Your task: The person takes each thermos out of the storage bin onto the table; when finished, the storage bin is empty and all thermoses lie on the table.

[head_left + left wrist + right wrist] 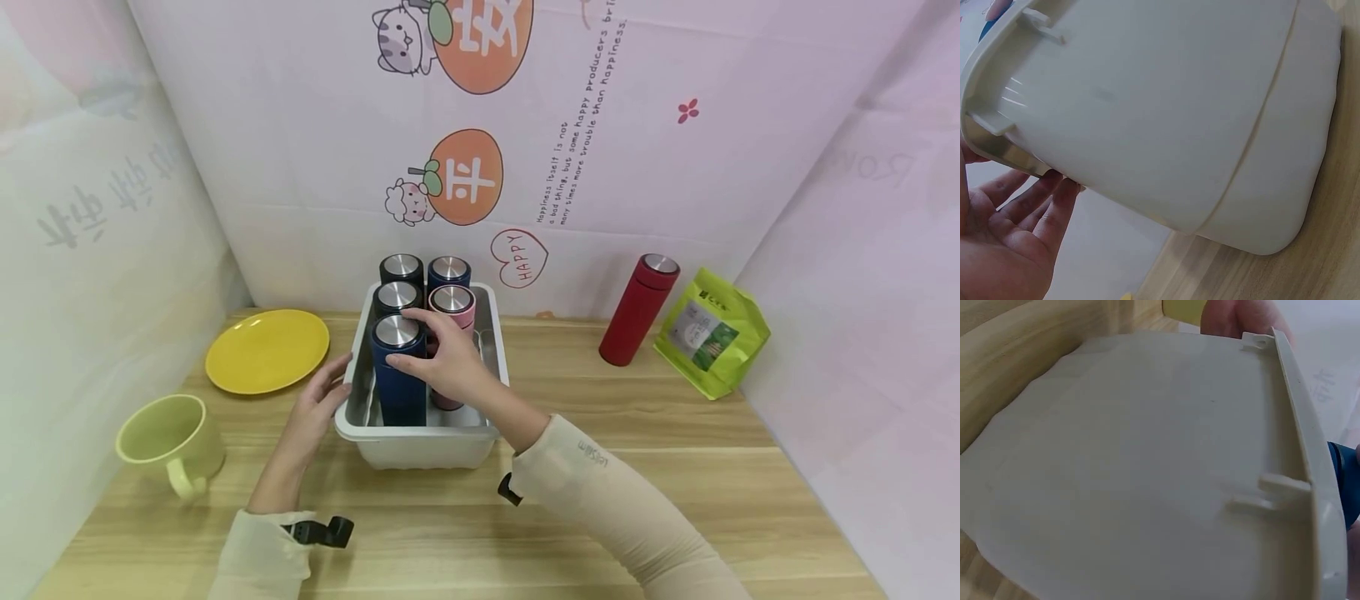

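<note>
A pale grey plastic bin [427, 450] stands on the table and holds several upright thermos bottles with steel-topped lids. My right hand [453, 358] grips the top of the front-left dark blue thermos [401, 387], thumb on the near side and fingers round the far side. Just right of it stands a pink thermos [463, 318], partly covered by that hand. Behind are a black thermos [397, 296], another black thermos [401, 268] and a second blue thermos [450, 271]. My left hand [1016, 231] touches the bin's outer left side with its fingertips, below the rim.
On the left lie a yellow plate [267, 352] and a light green mug [172, 442]. To the right a red thermos [637, 312] stands beside a green pouch [712, 333]. Printed white sheeting [615, 250] closes off the back and both sides of the wooden table [600, 433].
</note>
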Tool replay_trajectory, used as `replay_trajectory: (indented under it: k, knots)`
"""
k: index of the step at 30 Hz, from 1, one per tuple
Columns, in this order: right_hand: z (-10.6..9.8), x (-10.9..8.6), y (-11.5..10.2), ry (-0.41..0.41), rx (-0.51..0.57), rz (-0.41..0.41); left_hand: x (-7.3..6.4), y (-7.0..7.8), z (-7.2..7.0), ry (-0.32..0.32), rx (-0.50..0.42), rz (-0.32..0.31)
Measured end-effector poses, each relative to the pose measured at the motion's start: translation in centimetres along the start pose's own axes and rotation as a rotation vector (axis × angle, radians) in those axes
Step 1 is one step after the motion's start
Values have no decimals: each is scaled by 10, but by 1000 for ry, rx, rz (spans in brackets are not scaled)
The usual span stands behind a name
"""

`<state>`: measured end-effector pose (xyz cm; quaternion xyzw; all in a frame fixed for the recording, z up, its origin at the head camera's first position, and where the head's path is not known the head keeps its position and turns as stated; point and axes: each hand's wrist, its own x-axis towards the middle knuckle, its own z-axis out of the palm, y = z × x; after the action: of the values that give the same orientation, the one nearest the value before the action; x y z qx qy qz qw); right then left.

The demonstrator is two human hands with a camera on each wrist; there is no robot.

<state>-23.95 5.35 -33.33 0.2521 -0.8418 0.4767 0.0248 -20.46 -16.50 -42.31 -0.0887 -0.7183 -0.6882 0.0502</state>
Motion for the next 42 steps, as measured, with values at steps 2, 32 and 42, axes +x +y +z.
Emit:
replay_trajectory:
  k: [2,32,42]
  knots:
    - [1,0,1,4,-15,3,1,0,0,0,-3,2]
    - [-45,0,-41,200,95,-105,-1,-1,1,4,3,7]
    - [-94,-2,-75,256,234,-126,-2,-1,0,-8,-6,15]
